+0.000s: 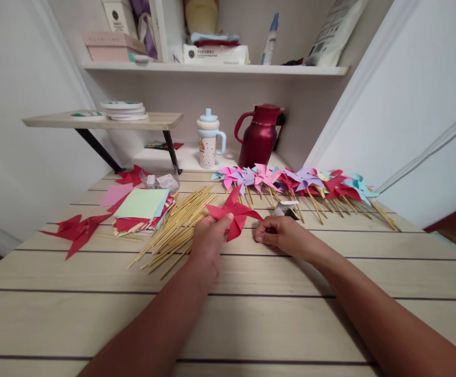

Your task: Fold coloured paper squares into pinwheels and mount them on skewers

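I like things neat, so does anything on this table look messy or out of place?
A little. The thin bamboo sticks lie fanned out in a loose heap, some poking under the stack of coloured paper squares. Two red cut paper pieces lie apart at the table's left edge. The finished pinwheels form a tidy row.

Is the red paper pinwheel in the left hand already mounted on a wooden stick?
No, the left hand holds the red paper pinwheel bare, while the loose wooden sticks lie in a pile on the table beside it.

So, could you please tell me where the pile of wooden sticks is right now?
In the head view, the wooden sticks lie left of centre on the table, between the stack of coloured paper and the left hand.
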Demonstrator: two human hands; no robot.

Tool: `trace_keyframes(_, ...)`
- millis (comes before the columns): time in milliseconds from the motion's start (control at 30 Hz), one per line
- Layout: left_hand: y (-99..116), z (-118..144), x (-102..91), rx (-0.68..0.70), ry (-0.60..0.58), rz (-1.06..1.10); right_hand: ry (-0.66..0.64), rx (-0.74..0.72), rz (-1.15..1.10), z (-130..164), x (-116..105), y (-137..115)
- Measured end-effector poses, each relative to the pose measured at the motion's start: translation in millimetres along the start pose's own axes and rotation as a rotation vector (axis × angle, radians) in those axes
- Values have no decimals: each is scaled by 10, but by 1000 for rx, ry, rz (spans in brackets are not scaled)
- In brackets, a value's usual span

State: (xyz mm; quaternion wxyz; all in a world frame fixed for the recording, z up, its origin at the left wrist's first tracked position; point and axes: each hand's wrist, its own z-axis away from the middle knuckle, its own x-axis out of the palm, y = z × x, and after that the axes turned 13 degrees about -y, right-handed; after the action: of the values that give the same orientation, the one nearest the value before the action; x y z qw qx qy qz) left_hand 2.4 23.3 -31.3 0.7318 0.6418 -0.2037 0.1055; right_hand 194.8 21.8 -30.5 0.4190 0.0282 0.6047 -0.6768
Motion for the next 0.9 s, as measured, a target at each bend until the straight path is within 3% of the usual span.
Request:
trace_keyframes(233, 12, 13, 3, -5, -12, -1, -185, 24, 89, 138, -159, 6)
trace_keyframes(467, 44, 30, 29, -7, -6, -14, -191, 45, 132, 152, -178, 15)
trace_keyframes(900, 54, 31, 30, -35, -39, -46, -180, 50, -51, 109, -160, 14)
